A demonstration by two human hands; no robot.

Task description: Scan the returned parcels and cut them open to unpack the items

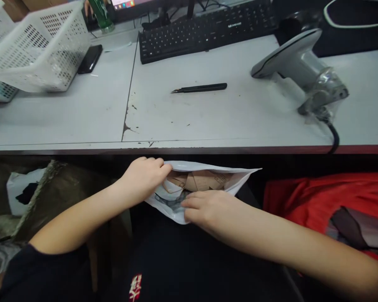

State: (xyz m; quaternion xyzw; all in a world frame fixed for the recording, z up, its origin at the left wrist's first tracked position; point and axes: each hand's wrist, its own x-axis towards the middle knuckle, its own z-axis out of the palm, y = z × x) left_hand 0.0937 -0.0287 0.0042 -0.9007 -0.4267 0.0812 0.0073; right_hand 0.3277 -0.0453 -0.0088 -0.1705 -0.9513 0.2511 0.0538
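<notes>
Two-handed work at the mouth of a white bag [175,216], positioned on the near side of the worktop [82,121], below the front edge and close to the dark shirt [208,260]. Left hand [148,178]: grip clasping the rim at the left end, fingers bent over the far edge. Right hand [212,205]: back uppermost across the near rim, fingertips at the opening; cannot tell whether pinching rim, contents or neither, with the finger undersides hidden. Visible inside: brown paper-like material [203,180] toward the far side, and a greyish item [173,203] near the right fingertips, too unclear to identify.

Points of good technique, as judged from this posture: keep the left grip firm and high on the rim, for a mouth wide enough to see into. Spread near and far edges apart evenly, avoiding a sharp pull at the thin pointed corner on the right. Work the right fingers flat along the inner wall, without crumpling the brown material. Steady the bag's underside against the body if prone to sag. Mind the craft knife [201,88], lying with blade to the left on the worktop, well apart from both hands.
</notes>
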